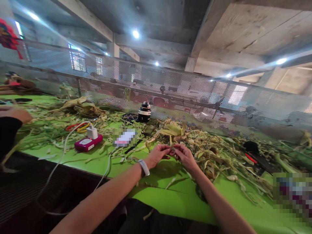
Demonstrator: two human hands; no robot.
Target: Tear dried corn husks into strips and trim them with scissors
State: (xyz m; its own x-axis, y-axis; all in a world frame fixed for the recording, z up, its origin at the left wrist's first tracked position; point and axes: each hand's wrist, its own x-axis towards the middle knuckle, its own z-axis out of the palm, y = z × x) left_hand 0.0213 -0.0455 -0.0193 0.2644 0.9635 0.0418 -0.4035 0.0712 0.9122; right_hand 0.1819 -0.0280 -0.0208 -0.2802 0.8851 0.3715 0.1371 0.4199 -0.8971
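Observation:
My left hand (pixel 156 156) and my right hand (pixel 185 156) meet over the green table (pixel 168 196), their fingertips pinched together. Between them sticks up a small pale strip of corn husk (pixel 171 141); its lower end is hidden by the fingers. A white band circles my left wrist. Just behind my hands lies a larger yellow-green husk (pixel 174 129) on a heap of dry, curled husk strips (pixel 207 146). The heap spreads to the right of my right hand. A few loose scraps lie on the table below.
To the left are a magenta power block (pixel 88 143) with a white charger (pixel 92 132) and cable, and a blurred-out phone (pixel 125 137). A black jar (pixel 144 113) stands before a perforated screen (pixel 170 87). Another person's hand (pixel 16 113) shows far left.

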